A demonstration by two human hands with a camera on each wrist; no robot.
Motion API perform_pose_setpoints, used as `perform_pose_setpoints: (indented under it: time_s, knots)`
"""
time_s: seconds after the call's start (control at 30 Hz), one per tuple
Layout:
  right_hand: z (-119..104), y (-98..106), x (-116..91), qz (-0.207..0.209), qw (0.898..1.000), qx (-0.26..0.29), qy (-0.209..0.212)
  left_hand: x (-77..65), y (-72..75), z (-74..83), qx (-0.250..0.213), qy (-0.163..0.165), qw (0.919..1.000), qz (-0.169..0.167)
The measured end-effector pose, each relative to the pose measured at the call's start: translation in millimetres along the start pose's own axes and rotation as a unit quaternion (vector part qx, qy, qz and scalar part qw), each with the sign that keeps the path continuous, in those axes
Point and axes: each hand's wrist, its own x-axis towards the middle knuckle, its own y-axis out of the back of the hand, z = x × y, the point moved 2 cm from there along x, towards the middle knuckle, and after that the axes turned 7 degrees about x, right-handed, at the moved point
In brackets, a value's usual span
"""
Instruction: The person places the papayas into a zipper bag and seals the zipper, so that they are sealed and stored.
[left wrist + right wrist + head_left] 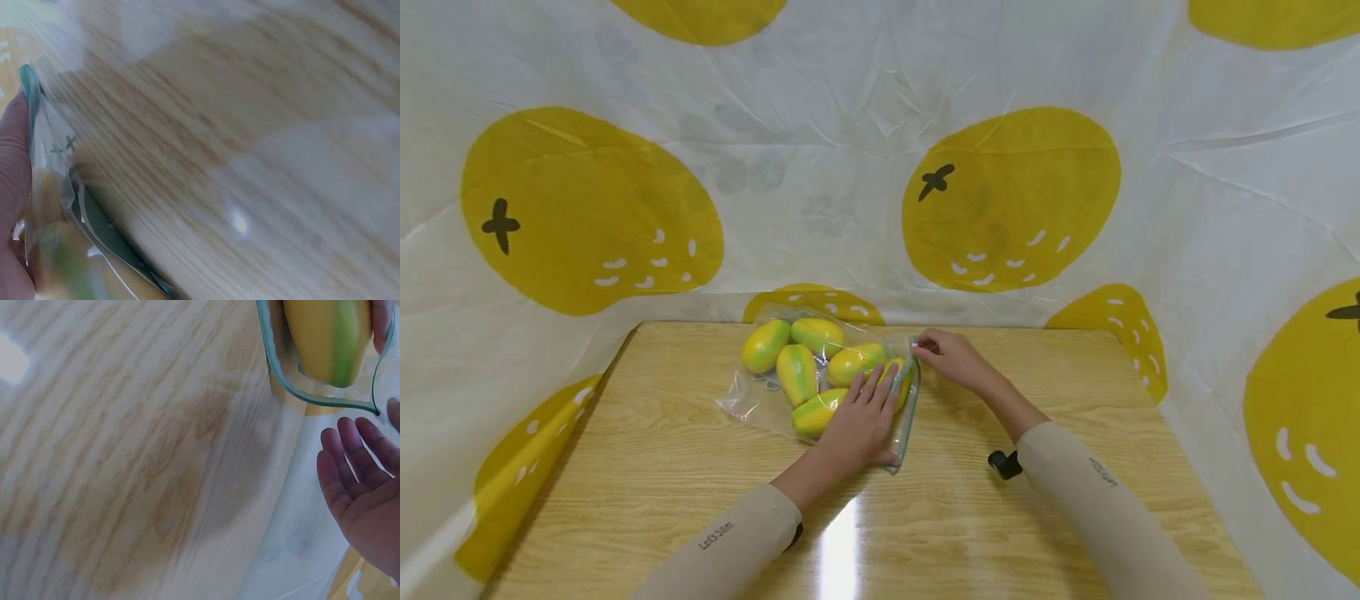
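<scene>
Several yellow-green mangoes (796, 375) lie inside a clear zip bag (745, 402) on the table. Its green zip strip (907, 429) runs along the right end, and in the right wrist view the mouth (312, 399) gapes round one mango (328, 337). My left hand (859, 425) rests on the bag over the mangoes near this mouth, fingers straight, thumb at the near corner. At the far corner of the strip is my right hand (951, 357). In the right wrist view its loosely bent fingers (369, 450) and thumb show a gap around that corner.
The wooden table (700, 500) ends at the back against a white cloth (805, 192) printed with big yellow fruit. The cloth also hangs at both sides. Dark wrist devices (1004, 465) stick out below the beige sleeves (1097, 500).
</scene>
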Motion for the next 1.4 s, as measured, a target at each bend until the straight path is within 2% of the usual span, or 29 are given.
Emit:
perform_pose_setpoints:
  time_s: [0.23,0.4,0.53,0.8,0.9,1.03,1.27,1.4]
  knots:
    - [1,-3,2,-0.009,1.000,0.008,0.004,-1.2,1.3,2.6,0.013,-0.006,0.9999,0.004]
    - [0,0,3,-0.007,1.000,0.024,0.011,-1.0,1.4,2.1,0.000,-0.006,0.9998,0.017]
    - [-3,4,4,0.001,0.999,0.035,0.007,-1.7,1.5,1.1,-0.021,-0.012,0.9990,0.038]
    - [-9,8,7,0.019,1.000,0.023,0.007,-5.1,5.8,-7.0,-0.067,-0.028,0.9930,0.093]
    - [-11,11,9,0.024,0.999,0.025,0.006,-5.1,9.8,-17.0,-0.089,-0.029,0.9901,0.104]
    - [-14,15,14,0.032,0.999,0.027,0.014,-0.7,16.4,-38.4,-0.127,-0.013,0.9859,0.108]
    - [-19,19,20,0.031,0.998,0.037,0.027,14.1,24.9,-76.2,-0.186,0.024,0.9775,0.095]
    - [-23,20,21,0.037,0.998,0.043,0.028,24.2,26.9,-89.5,-0.202,0.031,0.9723,0.113]
